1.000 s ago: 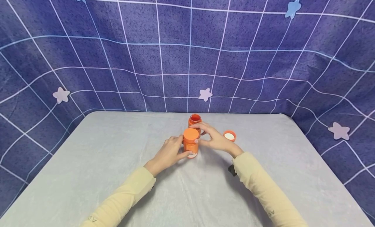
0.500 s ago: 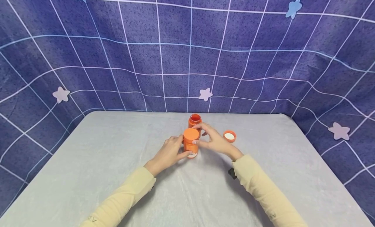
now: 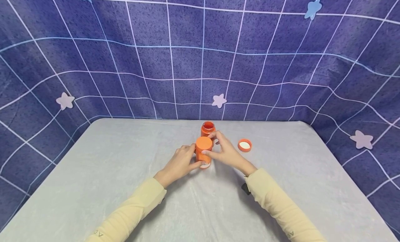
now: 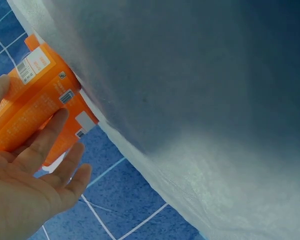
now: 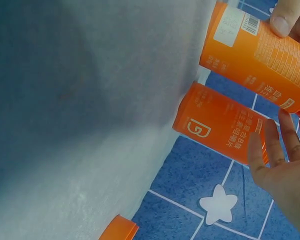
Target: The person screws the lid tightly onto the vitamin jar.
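One capped bottle point(image 3: 203, 156), upright, long axis vertical

1 orange bottle point(image 4: 32, 102), marked with a white barcode label point(image 4: 36, 65), is held by the left hand point(image 4: 32, 192). Behind this bottle, a 2nd orange container point(image 4: 70, 129) is partly hidden. By its base, the table point(image 4: 210, 190) is seen; beyond it, white-lined blue cloth point(image 4: 121, 192).
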A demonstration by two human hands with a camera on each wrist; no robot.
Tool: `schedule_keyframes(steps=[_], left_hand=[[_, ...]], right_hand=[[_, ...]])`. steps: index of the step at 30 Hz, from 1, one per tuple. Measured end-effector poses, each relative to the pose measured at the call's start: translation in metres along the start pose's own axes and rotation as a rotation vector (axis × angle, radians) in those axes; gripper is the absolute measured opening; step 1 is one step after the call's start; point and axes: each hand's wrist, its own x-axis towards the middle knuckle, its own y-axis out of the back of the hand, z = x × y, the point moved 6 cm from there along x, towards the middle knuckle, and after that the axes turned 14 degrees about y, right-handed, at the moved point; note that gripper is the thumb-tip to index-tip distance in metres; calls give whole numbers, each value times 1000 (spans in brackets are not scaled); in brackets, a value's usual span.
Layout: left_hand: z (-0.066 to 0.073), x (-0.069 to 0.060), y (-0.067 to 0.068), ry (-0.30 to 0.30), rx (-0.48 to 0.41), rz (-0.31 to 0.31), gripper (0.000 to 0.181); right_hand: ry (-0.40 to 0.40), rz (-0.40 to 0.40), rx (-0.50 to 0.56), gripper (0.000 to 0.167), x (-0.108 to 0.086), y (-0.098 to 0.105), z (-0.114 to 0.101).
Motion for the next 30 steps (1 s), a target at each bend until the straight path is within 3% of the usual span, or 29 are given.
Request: schedule_keyframes(steps=[7, 22, 30], left_hand=[[0, 0, 0, 9, -4, -5, 58], [-1, 0, 0, 16, -12, -11, 63], [-1, 0, 0, 22, -9, -14, 62]], right_hand=[[5, -64, 22, 49, 0, 2, 0], [11, -224, 183, 50, 6, 7, -9], [16, -260, 166, 51, 6, 7, -4]])
